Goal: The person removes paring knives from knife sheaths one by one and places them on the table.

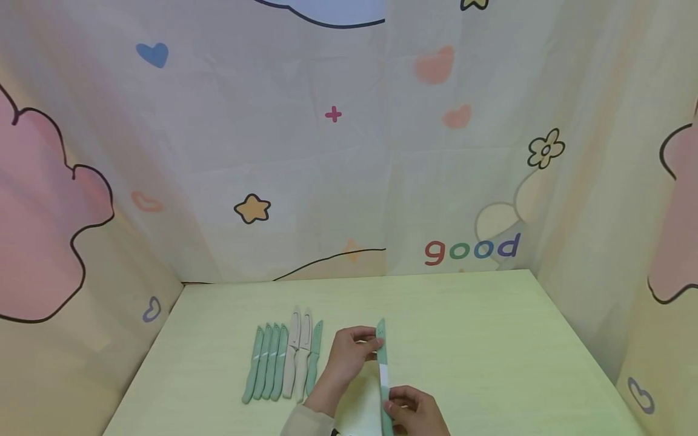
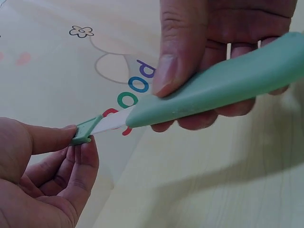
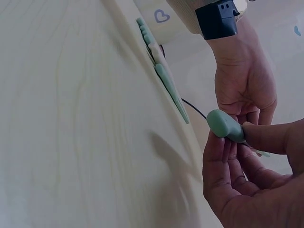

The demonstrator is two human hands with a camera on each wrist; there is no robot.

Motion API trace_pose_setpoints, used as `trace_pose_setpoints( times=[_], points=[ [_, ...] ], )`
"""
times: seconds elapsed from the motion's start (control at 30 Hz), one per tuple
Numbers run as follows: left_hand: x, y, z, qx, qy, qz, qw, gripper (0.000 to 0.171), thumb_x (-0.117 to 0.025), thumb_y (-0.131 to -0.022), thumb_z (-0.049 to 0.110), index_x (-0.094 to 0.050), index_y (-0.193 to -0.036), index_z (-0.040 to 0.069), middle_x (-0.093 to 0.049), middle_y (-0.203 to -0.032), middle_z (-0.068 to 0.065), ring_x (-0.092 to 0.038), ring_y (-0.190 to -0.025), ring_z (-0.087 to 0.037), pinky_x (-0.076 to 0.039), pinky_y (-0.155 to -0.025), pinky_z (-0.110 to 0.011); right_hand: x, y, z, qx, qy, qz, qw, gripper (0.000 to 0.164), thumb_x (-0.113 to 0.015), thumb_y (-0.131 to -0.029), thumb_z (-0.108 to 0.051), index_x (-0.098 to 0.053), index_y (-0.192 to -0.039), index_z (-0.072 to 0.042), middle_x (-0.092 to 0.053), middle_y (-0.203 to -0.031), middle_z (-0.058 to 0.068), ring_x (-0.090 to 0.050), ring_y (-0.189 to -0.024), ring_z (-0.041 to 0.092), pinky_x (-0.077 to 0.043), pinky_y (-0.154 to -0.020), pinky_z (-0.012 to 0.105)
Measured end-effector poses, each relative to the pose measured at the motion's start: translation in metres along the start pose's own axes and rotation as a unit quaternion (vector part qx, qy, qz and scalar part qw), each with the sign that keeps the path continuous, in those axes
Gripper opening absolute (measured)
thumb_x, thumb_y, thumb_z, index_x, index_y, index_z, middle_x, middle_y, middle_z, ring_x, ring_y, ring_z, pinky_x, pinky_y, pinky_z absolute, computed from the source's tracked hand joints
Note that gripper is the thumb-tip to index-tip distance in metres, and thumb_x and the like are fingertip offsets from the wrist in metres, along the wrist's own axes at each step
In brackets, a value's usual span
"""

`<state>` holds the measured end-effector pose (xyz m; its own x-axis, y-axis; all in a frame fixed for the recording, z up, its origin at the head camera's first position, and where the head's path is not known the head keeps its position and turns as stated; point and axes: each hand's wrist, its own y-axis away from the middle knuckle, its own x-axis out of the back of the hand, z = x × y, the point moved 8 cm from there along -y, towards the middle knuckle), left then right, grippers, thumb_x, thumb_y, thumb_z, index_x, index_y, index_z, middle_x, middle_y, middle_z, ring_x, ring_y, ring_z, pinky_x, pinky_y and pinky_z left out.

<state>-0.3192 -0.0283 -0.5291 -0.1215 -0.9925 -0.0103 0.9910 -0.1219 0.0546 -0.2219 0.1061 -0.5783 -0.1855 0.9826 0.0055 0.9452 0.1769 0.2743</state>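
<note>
Held knife: a green knife [image 1: 384,372] is in both hands, raised above the table [image 1: 480,339], right of the knife row as the head view shows it; its tip end points toward the backdrop [image 1: 305,151].
Left hand: the left hand [image 1: 349,353] is clamped on the green sheath [image 2: 85,132] near the tip end, thumb on one face and fingertips against the other.
Right hand: the right hand [image 1: 417,412] is clamped on the curved green handle [image 2: 213,85], thumb along one side, fingers wrapped under the other.
Blade: a stretch of white blade [image 2: 111,122] lies bare between sheath and handle; the sheath covers the end of it.
Knife row: seven knives lie side by side on the table, handles toward the person: four green knives [image 1: 263,363] at the left, two pale knives [image 1: 302,372] next, then a single green knife [image 1: 313,363] nearest the left hand. The pale tips reach farthest toward the backdrop.
Left arm: a pale sleeve [image 1: 308,422] covers the forearm, and a dark device [image 3: 217,21] sits at the wrist.
Backdrop: hanging cloth behind the table carries the word "good" in coloured letters.
</note>
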Motion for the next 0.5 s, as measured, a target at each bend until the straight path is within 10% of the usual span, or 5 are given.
trace_pose_setpoints(
  times=[0.2, 0.5],
  points=[
    [0.008, 0.011, 0.03, -0.019, -0.015, 0.027, 0.9993, 0.021, -0.066, -0.088, 0.0, -0.066, -0.107, -0.009, -0.064, -0.096, -0.022, -0.064, -0.081, -0.026, -0.06, -0.075, -0.041, -0.006, -0.002, 0.006, 0.015, -0.003, -0.038, 0.999, 0.036, -0.071, -0.086, -0.016, -0.062, -0.107, 0.012, -0.066, -0.08, 0.0, -0.063, -0.069, 0.018, -0.059, -0.06, 0.029],
    [0.022, -0.008, -0.004, -0.007, 0.025, 0.066, 0.9975, 0.024, -0.068, -0.089, 0.008, -0.067, -0.111, -0.001, -0.065, -0.094, -0.014, -0.064, -0.079, -0.021, -0.062, -0.064, -0.036, 0.003, -0.002, 0.007, 0.003, 0.0, -0.026, 1.0, 0.036, -0.071, -0.088, -0.018, -0.062, -0.11, 0.01, -0.067, -0.083, 0.002, -0.064, -0.073, 0.021, -0.06, -0.062, 0.033]
  ],
)
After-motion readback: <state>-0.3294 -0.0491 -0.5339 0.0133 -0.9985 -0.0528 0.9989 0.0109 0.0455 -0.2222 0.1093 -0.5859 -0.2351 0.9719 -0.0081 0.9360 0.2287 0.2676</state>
